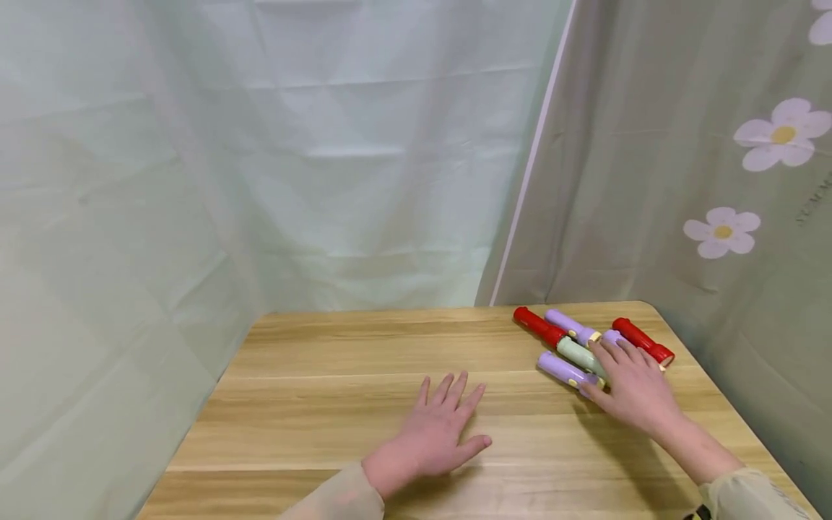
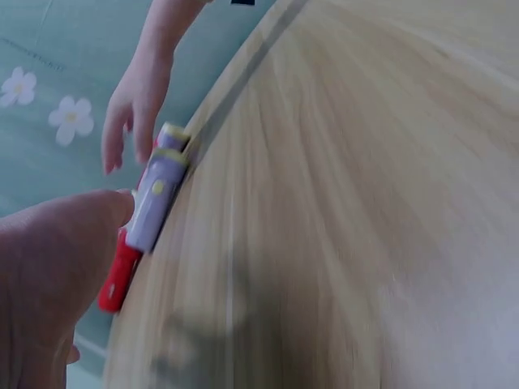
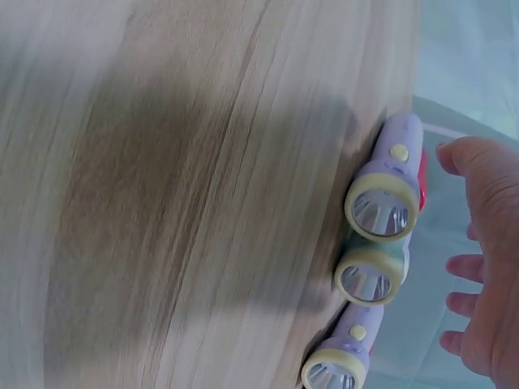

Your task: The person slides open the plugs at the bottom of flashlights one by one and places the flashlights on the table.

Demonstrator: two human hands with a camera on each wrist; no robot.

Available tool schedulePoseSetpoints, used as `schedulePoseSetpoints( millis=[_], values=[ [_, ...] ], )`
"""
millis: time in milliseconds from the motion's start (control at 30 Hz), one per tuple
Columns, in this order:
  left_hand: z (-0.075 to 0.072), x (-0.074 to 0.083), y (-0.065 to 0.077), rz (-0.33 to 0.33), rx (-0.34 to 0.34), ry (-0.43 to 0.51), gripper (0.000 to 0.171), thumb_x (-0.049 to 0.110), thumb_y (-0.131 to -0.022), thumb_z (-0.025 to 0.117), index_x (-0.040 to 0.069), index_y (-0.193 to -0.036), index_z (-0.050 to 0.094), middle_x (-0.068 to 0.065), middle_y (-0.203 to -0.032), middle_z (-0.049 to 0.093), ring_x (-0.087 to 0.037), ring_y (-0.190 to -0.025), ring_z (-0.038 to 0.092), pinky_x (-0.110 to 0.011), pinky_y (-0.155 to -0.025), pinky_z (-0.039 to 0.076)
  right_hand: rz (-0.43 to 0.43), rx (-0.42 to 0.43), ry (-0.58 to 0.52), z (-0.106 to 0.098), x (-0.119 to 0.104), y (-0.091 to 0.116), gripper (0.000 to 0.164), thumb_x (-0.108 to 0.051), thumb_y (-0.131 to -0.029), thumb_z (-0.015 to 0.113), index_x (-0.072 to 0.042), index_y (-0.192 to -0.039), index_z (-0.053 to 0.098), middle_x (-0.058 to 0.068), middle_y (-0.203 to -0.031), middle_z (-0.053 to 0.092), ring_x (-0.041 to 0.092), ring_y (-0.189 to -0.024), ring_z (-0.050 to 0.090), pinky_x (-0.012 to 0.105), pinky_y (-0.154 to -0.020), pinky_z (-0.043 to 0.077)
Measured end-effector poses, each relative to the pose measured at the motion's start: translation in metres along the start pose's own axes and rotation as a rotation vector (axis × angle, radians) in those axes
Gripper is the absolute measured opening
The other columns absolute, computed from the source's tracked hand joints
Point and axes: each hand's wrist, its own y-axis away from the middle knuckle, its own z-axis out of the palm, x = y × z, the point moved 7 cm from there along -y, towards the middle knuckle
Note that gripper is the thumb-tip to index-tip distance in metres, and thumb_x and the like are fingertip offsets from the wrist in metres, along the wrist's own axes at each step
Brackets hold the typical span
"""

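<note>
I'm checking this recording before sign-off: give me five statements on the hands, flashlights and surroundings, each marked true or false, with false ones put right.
1. The right hand is over the flashlights on the table. True.
2. The left hand grips a flashlight. False: it holds nothing.
3. The green flashlight lies between two purple ones. True.
4. The flashlights lie along the table's left side. False: they lie toward its right side.
5. The right-hand curtain shows flowers. True.
</note>
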Motion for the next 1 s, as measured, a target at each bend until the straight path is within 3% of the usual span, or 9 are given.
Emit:
schedulePoseSetpoints(
  millis=[267, 467, 567, 667, 1000],
  values=[
    [0.01, 0.038, -0.018, 0.071, -0.045, 0.009, 0.08, 0.072, -0.101, 0.032, 0.027, -0.165, 0.018, -0.01, -0.169, 0.017, -0.032, -0.153, 0.021, -0.061, -0.119, 0.018, 0.005, -0.07, -0.063, 0.007, -0.013, -0.005, 0.065, -0.032, -0.089, 0.077, 0.003, -0.139, 0.057, 0.025, -0.139, 0.057, 0.051, -0.129, 0.048, 0.068, -0.1, 0.039],
    [0.014, 0.059, -0.023, 0.126, -0.074, 0.032, 0.079, 0.072, -0.1, 0.032, 0.029, -0.165, 0.016, -0.007, -0.17, 0.017, -0.028, -0.154, 0.02, -0.058, -0.119, 0.02, 0.025, -0.103, 0.009, 0.009, -0.022, -0.01, 0.052, -0.033, -0.087, 0.079, 0.001, -0.125, 0.067, 0.02, -0.118, 0.066, 0.044, -0.108, 0.059, 0.065, -0.085, 0.047],
    [0.016, 0.063, -0.023, 0.157, -0.079, 0.025, 0.081, 0.072, -0.1, 0.034, 0.029, -0.165, 0.014, -0.007, -0.17, 0.016, -0.027, -0.154, 0.02, -0.057, -0.119, 0.021, 0.008, -0.113, 0.042, 0.011, -0.026, -0.011, 0.039, -0.032, -0.086, 0.08, -0.002, -0.109, 0.071, 0.011, -0.096, 0.066, 0.036, -0.091, 0.061, 0.057, -0.076, 0.05],
    [0.018, 0.065, -0.024, 0.169, -0.089, 0.022, 0.083, 0.072, -0.099, 0.038, 0.031, -0.165, 0.011, -0.006, -0.17, 0.014, -0.026, -0.154, 0.018, -0.056, -0.12, 0.02, -0.023, -0.111, 0.059, 0.013, -0.029, -0.011, 0.033, -0.029, -0.082, 0.083, -0.004, -0.1, 0.07, 0.005, -0.086, 0.062, 0.029, -0.081, 0.058, 0.049, -0.07, 0.05],
    [0.022, 0.067, -0.026, 0.191, -0.076, -0.013, 0.085, 0.07, -0.097, 0.045, 0.031, -0.165, 0.013, -0.006, -0.17, 0.017, -0.027, -0.153, 0.021, -0.057, -0.119, 0.021, -0.064, -0.092, 0.039, 0.02, -0.033, -0.01, 0.028, -0.016, -0.077, 0.085, -0.006, -0.099, 0.071, 0.004, -0.085, 0.062, 0.028, -0.076, 0.056, 0.046, -0.066, 0.049]
  ],
)
